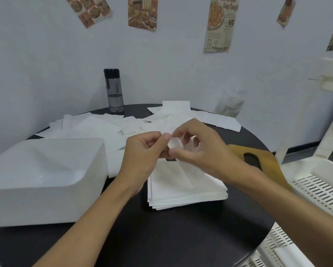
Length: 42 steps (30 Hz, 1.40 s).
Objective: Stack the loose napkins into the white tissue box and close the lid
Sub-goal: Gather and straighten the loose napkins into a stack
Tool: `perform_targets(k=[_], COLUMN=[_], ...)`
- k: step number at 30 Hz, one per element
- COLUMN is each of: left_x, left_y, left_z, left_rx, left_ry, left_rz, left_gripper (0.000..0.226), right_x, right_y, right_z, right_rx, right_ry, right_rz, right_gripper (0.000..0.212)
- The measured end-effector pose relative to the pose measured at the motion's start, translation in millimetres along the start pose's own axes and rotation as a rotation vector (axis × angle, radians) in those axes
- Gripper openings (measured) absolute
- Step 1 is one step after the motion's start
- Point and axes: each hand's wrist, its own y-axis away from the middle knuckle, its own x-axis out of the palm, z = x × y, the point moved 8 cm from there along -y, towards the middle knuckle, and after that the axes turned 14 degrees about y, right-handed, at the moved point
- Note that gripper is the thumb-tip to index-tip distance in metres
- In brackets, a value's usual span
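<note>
Box (46, 205) stands open at far left. One napkin (173, 145) is pinched by curled fingers of left hand (142, 153) and right hand (202, 149), above the stack (187, 191). Stacking is judged in hand; squaring it onto the stack is called for next. Lid (266, 158) lies at right.

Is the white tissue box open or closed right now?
Open: the white tissue box shows its bare interior; the slotted wooden lid lies apart.

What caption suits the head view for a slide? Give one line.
One napkin pinched between left hand and right hand above the stack on the black table, white tissue box alongside.
</note>
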Motion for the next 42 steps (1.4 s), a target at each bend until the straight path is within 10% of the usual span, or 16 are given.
perform_targets(k=[19,26,34,42], left_x=[-7,-32,-10,-2], left_y=[1,-3,6,13], left_z=[2,2,20,22], left_rx=[-0.14,-0.017,-0.012,0.049], left_ry=[0.172,-0.327,-0.786,-0.868], left_rz=[-0.091,-0.25,0.184,0.314], left_gripper=[0.021,0.016,0.015,0.012], right_x=[-4,6,15,11], right_y=[10,31,44,50], right_z=[-7,4,-11,-23], right_rx=[-0.14,-0.358,-0.219,-0.211], right_ry=[0.169,0.236,0.224,0.292], right_rz=[-0.063,0.066,0.272,0.27], right_gripper=[0.006,0.006,0.033,0.016])
